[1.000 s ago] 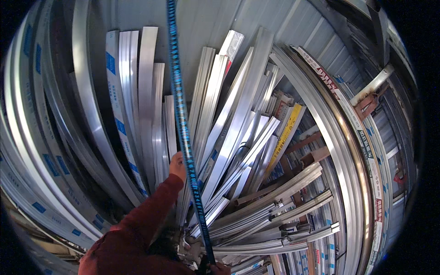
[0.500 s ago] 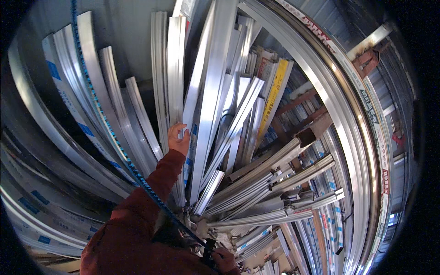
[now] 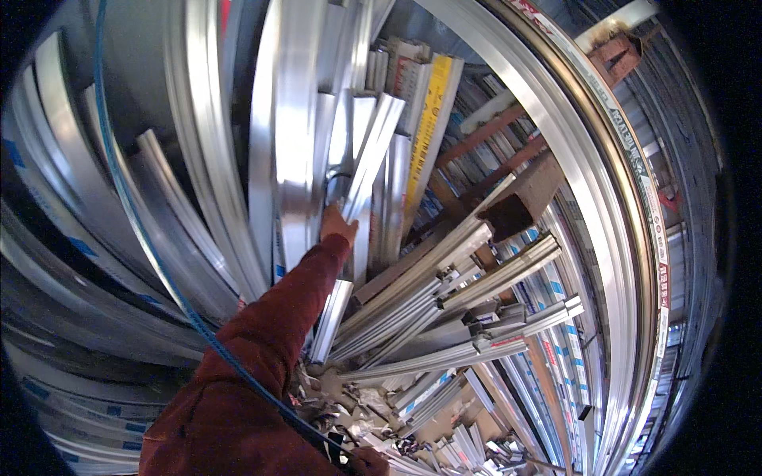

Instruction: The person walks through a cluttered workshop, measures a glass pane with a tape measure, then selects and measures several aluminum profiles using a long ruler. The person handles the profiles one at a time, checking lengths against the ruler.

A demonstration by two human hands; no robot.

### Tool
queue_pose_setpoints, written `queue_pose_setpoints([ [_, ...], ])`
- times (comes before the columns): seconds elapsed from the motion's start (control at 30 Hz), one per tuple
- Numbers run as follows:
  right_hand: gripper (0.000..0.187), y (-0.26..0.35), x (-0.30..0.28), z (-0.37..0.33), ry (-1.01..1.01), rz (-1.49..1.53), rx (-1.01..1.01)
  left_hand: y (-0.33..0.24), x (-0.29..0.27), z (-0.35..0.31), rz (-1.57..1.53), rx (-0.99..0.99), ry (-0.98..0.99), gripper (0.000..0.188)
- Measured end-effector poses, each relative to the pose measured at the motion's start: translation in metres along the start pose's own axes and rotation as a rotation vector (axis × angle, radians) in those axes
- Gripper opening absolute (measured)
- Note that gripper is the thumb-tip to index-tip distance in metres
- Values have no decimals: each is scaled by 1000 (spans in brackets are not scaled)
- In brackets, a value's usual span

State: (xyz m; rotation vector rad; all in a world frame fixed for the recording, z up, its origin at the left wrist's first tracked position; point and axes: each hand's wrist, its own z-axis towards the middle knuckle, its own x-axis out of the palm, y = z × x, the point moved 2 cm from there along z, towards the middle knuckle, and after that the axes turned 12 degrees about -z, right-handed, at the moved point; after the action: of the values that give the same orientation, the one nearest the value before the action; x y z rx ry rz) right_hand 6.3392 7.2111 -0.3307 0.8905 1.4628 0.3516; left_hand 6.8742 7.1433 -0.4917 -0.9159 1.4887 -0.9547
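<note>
The left hand (image 3: 337, 224) gripped a long aluminium profile (image 3: 359, 178), stiff, slick, probably light; the right hand (image 3: 370, 460) pinched a blue strap (image 3: 131, 208).

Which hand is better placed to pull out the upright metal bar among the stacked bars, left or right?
Probably the left hand: it reaches up and already touches the upright metal bar. The right hand is low at the picture's bottom edge, by the blue strap.

Head camera, single view: we look from our head out along our left arm (image 3: 270, 333) into leaning aluminium profiles (image 3: 294, 135), close range. Fisheye bends their straight edges; black rim rings the frame.
</note>
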Motion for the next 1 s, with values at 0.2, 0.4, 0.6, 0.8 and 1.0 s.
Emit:
queue_pose_setpoints([
  [0.2, 6, -4, -4, -29, -19, 221, 405, 2, 30, 34, 91, -243, 130, 91],
  [0.4, 14, 8, -11, -21, -42, -82, 217, -18, 23, -11, -108, -4, -70, 42],
  [0.6, 16, 6, -16, -21, 21, 285, 395, 38, -6, -85, -272, -88, -17, 53],
  [0.8, 15, -15, -17, -36, 100, 435, 408, 13, -56, -148, -477, 39, 32, 68],
  [1.0, 17, -2, -57, -46, 171, 397, 236, -102, -154, -209, -653, 340, -95, 65],
])
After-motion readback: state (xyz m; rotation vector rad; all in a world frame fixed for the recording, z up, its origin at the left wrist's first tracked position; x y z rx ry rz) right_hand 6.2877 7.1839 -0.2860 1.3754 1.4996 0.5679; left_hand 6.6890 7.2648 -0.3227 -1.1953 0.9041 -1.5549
